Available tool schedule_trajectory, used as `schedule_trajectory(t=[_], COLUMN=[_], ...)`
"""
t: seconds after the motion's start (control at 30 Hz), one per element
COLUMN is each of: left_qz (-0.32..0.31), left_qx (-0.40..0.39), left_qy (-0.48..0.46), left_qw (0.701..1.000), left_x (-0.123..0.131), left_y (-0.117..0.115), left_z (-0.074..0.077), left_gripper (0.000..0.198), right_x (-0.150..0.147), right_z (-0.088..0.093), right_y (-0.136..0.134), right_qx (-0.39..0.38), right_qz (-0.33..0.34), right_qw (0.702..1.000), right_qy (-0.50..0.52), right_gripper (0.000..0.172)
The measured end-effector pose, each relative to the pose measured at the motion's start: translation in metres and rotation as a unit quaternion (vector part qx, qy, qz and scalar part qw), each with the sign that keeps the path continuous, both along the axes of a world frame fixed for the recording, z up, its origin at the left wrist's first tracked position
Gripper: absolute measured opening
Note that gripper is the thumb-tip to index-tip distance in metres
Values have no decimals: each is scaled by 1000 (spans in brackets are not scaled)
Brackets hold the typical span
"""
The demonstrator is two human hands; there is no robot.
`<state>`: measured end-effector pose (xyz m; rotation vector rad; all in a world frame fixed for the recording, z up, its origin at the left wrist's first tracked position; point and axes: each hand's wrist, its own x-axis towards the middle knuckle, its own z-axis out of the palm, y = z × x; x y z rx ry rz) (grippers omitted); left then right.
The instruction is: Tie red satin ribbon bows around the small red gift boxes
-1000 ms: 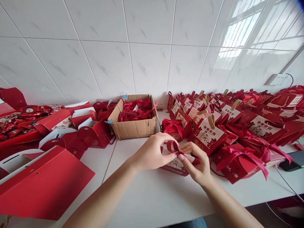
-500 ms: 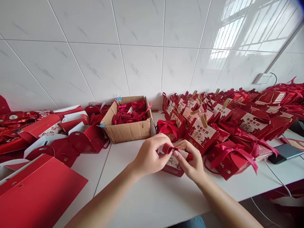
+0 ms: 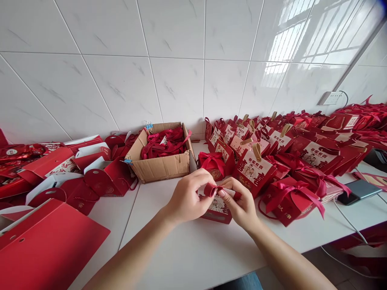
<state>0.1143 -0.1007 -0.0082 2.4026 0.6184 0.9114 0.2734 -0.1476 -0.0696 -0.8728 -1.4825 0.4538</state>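
Note:
Both hands meet over a small red gift box (image 3: 218, 209) with a white printed panel, standing on the white table (image 3: 193, 245). A dark red ribbon (image 3: 210, 189) loops across its top. My left hand (image 3: 191, 197) is closed, pinching the ribbon loop between thumb and fingers. My right hand (image 3: 240, 203) pinches the ribbon on the other side, thumb tip close to the left fingertips. The fingers hide part of the box's top. Right behind the hands sits another red box with a bow (image 3: 211, 165).
A cardboard box (image 3: 160, 167) of ribbons stands against the tiled wall. Open red boxes (image 3: 107, 177) and a large red box (image 3: 51, 245) lie left. Finished-looking gift boxes (image 3: 254, 171) crowd the right, with bow-tied boxes (image 3: 292, 199), a phone (image 3: 359, 191) and a white cable (image 3: 350, 221).
The view has shifted slightly, so everything sits a little further left. Both hands keep their pinch on the ribbon, with hardly any other movement.

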Motion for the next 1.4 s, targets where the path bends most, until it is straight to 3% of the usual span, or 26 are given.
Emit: schedule_trajectory(t=[0.23, 0.4, 0.7, 0.93, 1.07, 1.17, 1.27, 1.33, 1.4], left_qz=[-22, -8, -30, -7, 1, 12, 22, 52, 114], left_qx=[-62, -60, -95, -8, -37, -38, -2, 28, 55], left_qy=[134, 112, 37, -9, -10, 11, 29, -20, -116], left_qw=[989, 992, 994, 1000, 999, 999, 999, 998, 985], left_x=[-21, -31, -22, -17, -18, -20, -31, -44, -60], left_y=[0, 0, -10, -14, -11, -10, -10, -10, -10], left_z=[28, 38, 32, 21, 21, 27, 37, 46, 57], left_gripper=[8, 18, 10, 8, 7, 8, 28, 38, 31], right_x=[-5, -6, -11, -11, -3, 3, 7, 13, 22], right_z=[-1, 1, 5, 9, 27, 43, 59, 76, 103], right_y=[-4, -4, -8, -8, -12, -17, -17, -11, 0], right_qx=[46, 26, 40, 47, 7, -42, -76, -81, -72], right_qz=[3, -6, -15, -8, -7, -5, -23, -48, -79], right_qw=[998, 999, 998, 996, 983, 948, 909, 898, 902], right_qy=[-31, -31, -53, -73, -181, -315, -409, -430, -418], right_gripper=[8, 15, 9, 3, 6, 11, 19, 29, 37])
